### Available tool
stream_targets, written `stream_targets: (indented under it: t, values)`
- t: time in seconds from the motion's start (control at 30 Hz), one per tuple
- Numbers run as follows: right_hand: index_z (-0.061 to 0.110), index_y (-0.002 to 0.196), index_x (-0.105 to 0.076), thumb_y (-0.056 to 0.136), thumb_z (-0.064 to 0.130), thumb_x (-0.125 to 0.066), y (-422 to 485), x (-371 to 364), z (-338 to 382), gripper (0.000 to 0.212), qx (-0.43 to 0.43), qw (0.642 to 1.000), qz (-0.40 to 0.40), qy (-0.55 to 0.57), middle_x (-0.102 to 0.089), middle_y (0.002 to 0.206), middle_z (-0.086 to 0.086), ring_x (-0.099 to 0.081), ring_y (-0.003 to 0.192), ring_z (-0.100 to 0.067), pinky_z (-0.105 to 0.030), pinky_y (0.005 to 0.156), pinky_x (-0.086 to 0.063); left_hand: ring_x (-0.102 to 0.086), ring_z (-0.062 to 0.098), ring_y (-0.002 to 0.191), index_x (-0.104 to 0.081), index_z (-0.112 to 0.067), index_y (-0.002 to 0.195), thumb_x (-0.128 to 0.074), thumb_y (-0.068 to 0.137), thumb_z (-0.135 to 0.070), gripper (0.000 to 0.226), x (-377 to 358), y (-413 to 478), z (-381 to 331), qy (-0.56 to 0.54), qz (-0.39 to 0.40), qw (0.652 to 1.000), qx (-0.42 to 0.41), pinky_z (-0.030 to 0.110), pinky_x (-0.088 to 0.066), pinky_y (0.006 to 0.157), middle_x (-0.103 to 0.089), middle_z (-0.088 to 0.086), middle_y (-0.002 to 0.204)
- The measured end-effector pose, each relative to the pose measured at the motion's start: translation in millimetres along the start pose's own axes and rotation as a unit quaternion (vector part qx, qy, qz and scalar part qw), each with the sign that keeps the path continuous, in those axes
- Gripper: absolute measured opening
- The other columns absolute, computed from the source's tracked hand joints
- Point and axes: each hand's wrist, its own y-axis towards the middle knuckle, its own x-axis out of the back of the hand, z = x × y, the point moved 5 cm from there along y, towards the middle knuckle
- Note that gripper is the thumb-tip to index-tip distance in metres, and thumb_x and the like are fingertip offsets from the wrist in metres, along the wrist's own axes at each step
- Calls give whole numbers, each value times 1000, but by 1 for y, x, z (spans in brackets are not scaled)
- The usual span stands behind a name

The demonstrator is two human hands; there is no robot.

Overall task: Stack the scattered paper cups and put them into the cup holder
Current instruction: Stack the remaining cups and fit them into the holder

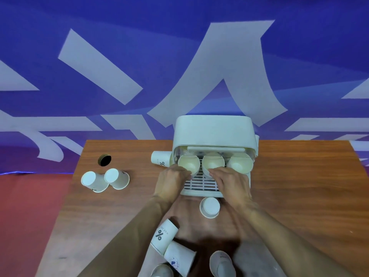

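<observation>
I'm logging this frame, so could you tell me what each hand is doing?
Left hand: gripping the left paper cup in the cup holder.
Right hand: on the middle paper cup; grip unclear.

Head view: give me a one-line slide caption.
Both hands seat cups in the holder; loose cups remain on the table.

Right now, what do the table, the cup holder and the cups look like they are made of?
Table: wood or wood-look laminate; brown grain, slight sheen.
Cup holder: probably moulded plastic; smooth white shell with rounded corners, slotted tray.
Cups: thin matte white paper with printed logos and rolled rims, as the task says.
</observation>
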Motion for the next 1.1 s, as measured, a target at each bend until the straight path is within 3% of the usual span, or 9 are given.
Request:
stream_targets:
  t: [0.2,0.3,0.43,0.53,0.67,0.77,0.87,0.97,1.1]
  values:
    - [29,101,-73,94,23,-62,3,-8,0,13,-37,998,46,-28,-71,91,8,-68,81,-16,-36,60,-53,-42,17,61,-58,-13,63,-70,86,-13,26,2,2,4,-21,-7,1000,-18,28,-34,48,-50,0,63]
    - [25,109,-73,93,27,-68,2,-1,6,17,-42,999,10,-15,-73,102,12,-70,82,-12,-31,61,-53,-61,22,80,-69,-13,84,-69,89,-17,7,0,-2,9,-35,-13,999,0,34,-51,57,-64,-1,87]
    - [31,111,-70,94,31,-67,-15,28,11,17,-26,995,-88,31,-69,109,23,-64,71,2,-20,53,-43,-67,20,90,-71,-17,111,-78,83,-15,29,2,-16,14,-60,-46,997,-20,29,-54,58,-67,-2,114]
    - [34,106,-71,96,23,-61,-27,55,-9,18,-42,983,-151,95,-68,105,25,-63,75,3,-20,60,-48,-64,16,88,-70,-19,108,-71,88,-14,21,10,-28,22,-61,-74,993,-68,29,-50,54,-66,-6,109]
    - [34,107,-70,97,25,-62,-17,108,-76,16,-195,934,-221,203,-71,100,15,-65,82,-11,-35,73,-54,-62,16,76,-68,-21,87,-52,90,-22,16,25,-37,52,-24,-99,994,-39,32,-46,49,-64,-10,92]
    - [31,108,-69,97,28,-60,0,136,-124,14,-239,942,-189,144,-71,93,4,-66,75,-24,-48,72,-56,-63,16,72,-67,-24,84,-47,85,-27,21,33,-33,84,18,-80,996,21,30,-42,43,-63,-12,88]
    - [30,112,-66,95,35,-58,23,137,-159,19,-264,958,-96,56,-71,90,-5,-64,74,-26,-45,72,-56,-64,18,78,-67,-28,90,-43,84,-29,25,29,-19,105,61,-51,997,25,27,-42,42,-62,-12,91]
    - [29,120,-62,95,34,-60,43,117,-178,26,-258,965,5,-37,-68,105,-7,-62,86,-25,-45,83,-54,-64,23,86,-66,-23,102,-56,82,-18,23,13,-5,114,111,-1,994,-6,30,-47,43,-62,-6,102]
    - [27,132,-52,96,39,-61,60,82,-187,40,-218,969,81,-89,-58,131,-5,-58,92,-19,-45,86,-52,-62,27,95,-59,-18,121,-65,78,-8,45,-5,6,118,176,59,982,-32,35,-49,44,-58,4,119]
